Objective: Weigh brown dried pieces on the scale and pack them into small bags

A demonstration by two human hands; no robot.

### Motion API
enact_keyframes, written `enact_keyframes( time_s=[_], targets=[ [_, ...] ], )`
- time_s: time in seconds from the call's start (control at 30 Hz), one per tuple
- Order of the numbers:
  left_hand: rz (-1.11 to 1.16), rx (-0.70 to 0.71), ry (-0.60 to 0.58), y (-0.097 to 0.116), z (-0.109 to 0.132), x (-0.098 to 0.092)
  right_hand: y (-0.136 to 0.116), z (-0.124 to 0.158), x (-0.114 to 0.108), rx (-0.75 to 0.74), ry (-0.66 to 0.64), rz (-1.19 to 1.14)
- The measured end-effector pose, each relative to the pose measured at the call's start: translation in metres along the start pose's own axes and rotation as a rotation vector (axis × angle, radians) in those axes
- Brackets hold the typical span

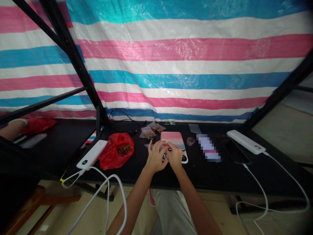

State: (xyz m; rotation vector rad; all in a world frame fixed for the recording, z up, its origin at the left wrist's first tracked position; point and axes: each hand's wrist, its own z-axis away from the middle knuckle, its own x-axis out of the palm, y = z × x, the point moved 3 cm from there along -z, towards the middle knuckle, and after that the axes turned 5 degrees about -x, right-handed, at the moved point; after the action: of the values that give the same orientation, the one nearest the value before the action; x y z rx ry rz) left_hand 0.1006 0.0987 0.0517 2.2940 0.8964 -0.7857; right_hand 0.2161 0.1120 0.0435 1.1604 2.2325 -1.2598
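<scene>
My left hand (156,158) and my right hand (174,154) meet over the near edge of a kitchen scale (173,138) with a pink-to-blue top and white base. Their fingers are bent, with thumbs and forefingers pinched close together. Clear plastic (148,146), which looks like a small bag, shows by my left fingers; most of it is hidden. Behind the scale lie two filled clear bags, a nearer one (147,133) and a farther one (158,127). A small clear cup (190,141) stands right of the scale. An opened red plastic bag (116,151) holds brown dried bits (125,149).
A white power bank (92,154) with cables lies left, another (245,141) right beside a dark phone (236,150). A blurred-out screen (208,147), a flat clear bag (195,128) and green batteries (167,123) lie on the black table. Another person's arm (12,130) shows far left.
</scene>
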Motion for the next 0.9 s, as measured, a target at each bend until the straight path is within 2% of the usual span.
enact_keyframes(
  time_s=[0.1, 0.23, 0.3, 0.43, 0.53, 0.6, 0.77, 0.9],
  targets=[
    [-0.013, -0.05, -0.038, -0.003, -0.003, 0.001, 0.001, 0.0, 0.001, -0.017, -0.007, -0.068],
    [-0.066, -0.114, 0.073, -0.015, -0.003, 0.004, 0.004, -0.002, 0.004, -0.031, 0.018, -0.196],
    [-0.083, -0.122, 0.106, -0.019, -0.002, 0.004, 0.006, -0.003, 0.006, -0.031, 0.029, -0.199],
    [-0.095, -0.11, 0.083, -0.022, -0.001, 0.001, 0.009, -0.003, 0.008, -0.019, 0.036, -0.209],
    [-0.096, -0.116, 0.083, -0.024, -0.002, -0.001, 0.004, 0.0, 0.004, -0.026, 0.088, -0.178],
    [-0.1, -0.153, 0.098, -0.026, -0.002, -0.002, -0.004, 0.002, -0.001, -0.083, 0.117, -0.097],
    [-0.082, -0.153, 0.036, -0.029, -0.003, -0.001, -0.023, 0.004, 0.0, -0.295, -0.041, -0.028],
    [-0.073, -0.133, -0.005, -0.029, -0.004, 0.0, -0.021, 0.001, 0.0, -0.283, -0.034, -0.052]
  ],
)
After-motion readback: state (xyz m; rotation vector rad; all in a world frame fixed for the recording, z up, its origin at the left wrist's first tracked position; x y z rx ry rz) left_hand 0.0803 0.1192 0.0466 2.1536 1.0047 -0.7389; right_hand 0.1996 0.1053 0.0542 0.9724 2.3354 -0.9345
